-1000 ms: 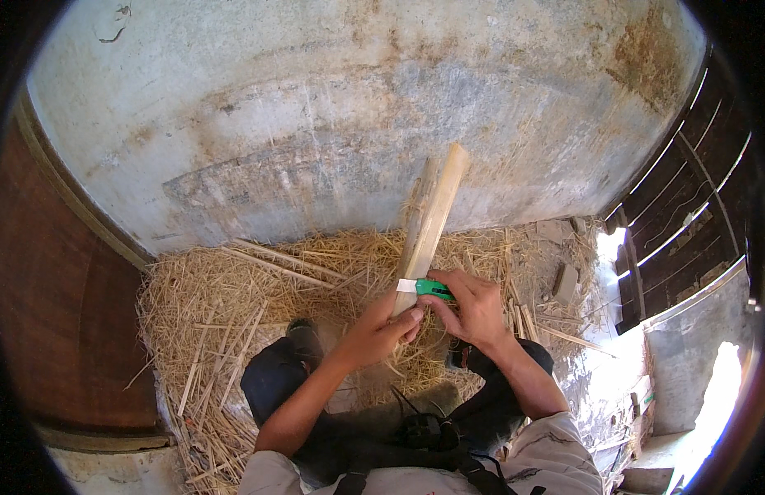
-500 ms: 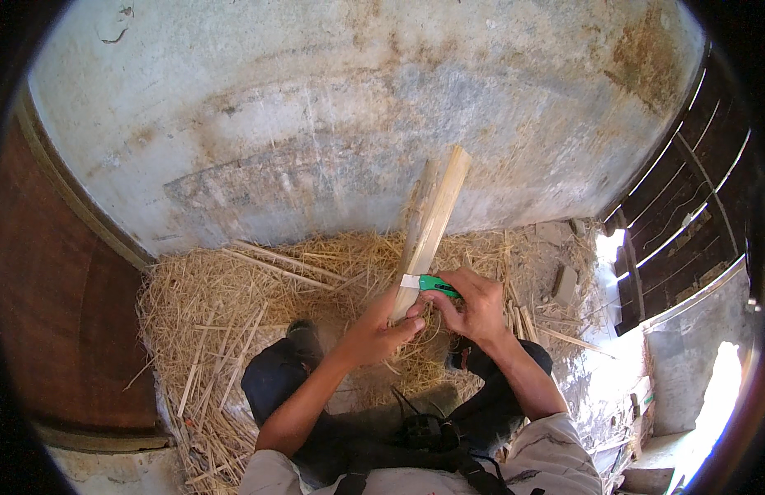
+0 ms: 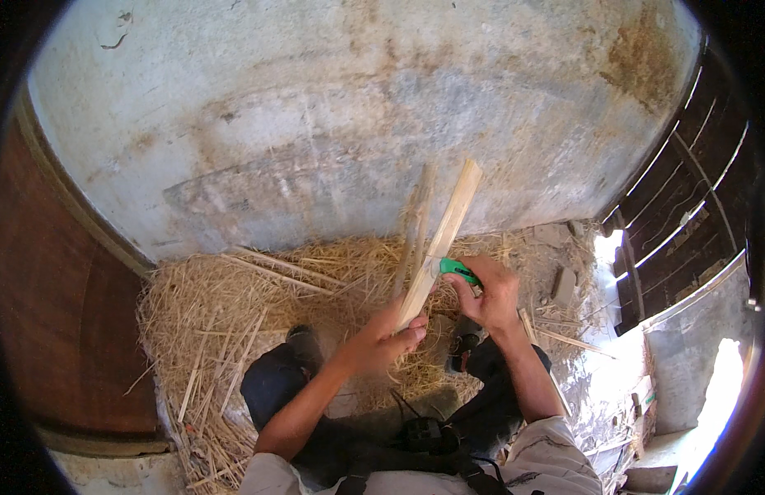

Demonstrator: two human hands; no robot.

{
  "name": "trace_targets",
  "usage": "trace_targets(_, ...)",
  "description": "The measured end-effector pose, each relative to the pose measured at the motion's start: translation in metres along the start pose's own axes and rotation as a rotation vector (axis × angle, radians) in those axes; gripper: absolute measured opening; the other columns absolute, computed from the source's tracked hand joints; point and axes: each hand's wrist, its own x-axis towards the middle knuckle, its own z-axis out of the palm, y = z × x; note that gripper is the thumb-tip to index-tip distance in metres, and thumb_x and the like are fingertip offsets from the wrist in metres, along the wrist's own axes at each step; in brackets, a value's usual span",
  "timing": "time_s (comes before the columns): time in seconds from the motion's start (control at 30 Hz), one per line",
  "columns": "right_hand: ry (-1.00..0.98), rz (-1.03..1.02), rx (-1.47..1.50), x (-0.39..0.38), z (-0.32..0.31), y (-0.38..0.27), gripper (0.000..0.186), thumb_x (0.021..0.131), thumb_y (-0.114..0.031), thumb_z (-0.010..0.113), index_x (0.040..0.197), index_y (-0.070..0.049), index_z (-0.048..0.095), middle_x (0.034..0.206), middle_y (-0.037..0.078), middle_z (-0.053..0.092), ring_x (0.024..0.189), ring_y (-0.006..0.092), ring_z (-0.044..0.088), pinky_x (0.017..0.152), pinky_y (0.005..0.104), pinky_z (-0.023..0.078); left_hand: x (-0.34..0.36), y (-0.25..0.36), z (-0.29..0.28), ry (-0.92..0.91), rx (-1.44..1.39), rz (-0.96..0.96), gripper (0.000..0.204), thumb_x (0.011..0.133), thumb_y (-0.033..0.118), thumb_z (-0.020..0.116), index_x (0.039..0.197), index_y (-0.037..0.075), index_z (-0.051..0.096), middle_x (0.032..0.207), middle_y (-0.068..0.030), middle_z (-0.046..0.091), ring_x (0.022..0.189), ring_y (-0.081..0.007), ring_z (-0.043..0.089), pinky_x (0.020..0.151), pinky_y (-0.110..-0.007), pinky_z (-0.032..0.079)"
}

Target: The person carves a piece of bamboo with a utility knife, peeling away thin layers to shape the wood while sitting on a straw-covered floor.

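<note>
A pale, flat strip of wood or bamboo [image 3: 457, 205] slants up and away from me, its lower end gripped in my left hand [image 3: 384, 337]. My right hand [image 3: 491, 295] is closed round a green-handled utility knife [image 3: 460, 271]. The knife's blade lies against the face of the strip, roughly at mid-length; its edge is hard to make out. Just left of the strip, a second, greyer length of wood [image 3: 422, 216] stands nearly upright near the wall, its lower part hidden behind my left hand and the strip.
Straw and shavings [image 3: 366, 247] cover the floor. Thin split sticks [image 3: 203, 375] lie at the left, more at the right. A stained wall [image 3: 316, 148] rises ahead. A brick-like block [image 3: 565, 285] sits at the right, a brown panel [image 3: 77, 289] at the far left.
My right hand and the knife have moved up along the strip, farther from my left hand. The strip has tilted a little more to the right, widening the gap to the greyer piece.
</note>
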Motion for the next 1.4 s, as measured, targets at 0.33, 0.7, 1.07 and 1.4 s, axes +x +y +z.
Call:
trace_targets(0.33, 0.008, 0.039, 0.012, 0.008, -0.011, 0.009, 0.023, 0.088, -0.012, 0.088, 0.105, 0.0, 0.078, 0.089, 0.018, 0.075, 0.072, 0.0311, 0.074, 0.064, 0.0359, 0.057, -0.003, -0.003, 0.0, 0.006, 0.051, 0.05, 0.069, 0.108, 0.003, 0.055, 0.171, 0.01, 0.029, 0.105, 0.0017, 0.045, 0.092, -0.009, 0.049, 0.08, -0.029, 0.048)
trace_targets(0.7, 0.077, 0.011, -0.028, 0.015, -0.008, 0.016, 0.021, 0.091, -0.02, 0.086, 0.104, -0.005, 0.08, 0.087, 0.014, 0.076, 0.067, 0.0314, 0.073, 0.061, 0.0399, 0.057, -0.008, 0.002, 0.0, 0.002, 0.049, 0.025, 0.067, 0.108, 0.004, 0.057, 0.169, 0.009, 0.029, 0.106, 0.0005, 0.046, 0.093, -0.0105, 0.05, 0.08, -0.03, 0.048)
trace_targets(1.07, 0.279, 0.611, 0.046, 0.014, -0.062, 0.133, 0.032, 0.102, -0.032, 0.074, 0.113, -0.002, 0.078, 0.081, 0.011, 0.072, 0.075, 0.0223, 0.066, 0.069, 0.0398, 0.051, -0.036, -0.035, -0.008, -0.127, 0.251, 0.032, 0.061, 0.109, 0.023, 0.064, 0.162, 0.007, 0.038, 0.105, -0.0003, 0.051, 0.096, -0.0138, 0.056, 0.09, -0.034, 0.05)
trace_targets(1.4, -0.591, 0.364, -0.502, 0.004, -0.015, 0.069, 0.058, 0.083, -0.035, 0.089, 0.135, -0.016, 0.069, 0.103, 0.017, 0.079, 0.101, 0.0383, 0.076, 0.087, 0.0528, 0.06, -0.031, -0.006, -0.047, -0.198, -0.134, -0.09, 0.073, 0.116, 0.048, 0.05, 0.17, 0.005, 0.026, 0.106, 0.0004, 0.045, 0.098, -0.0164, 0.052, 0.097, -0.035, 0.045)
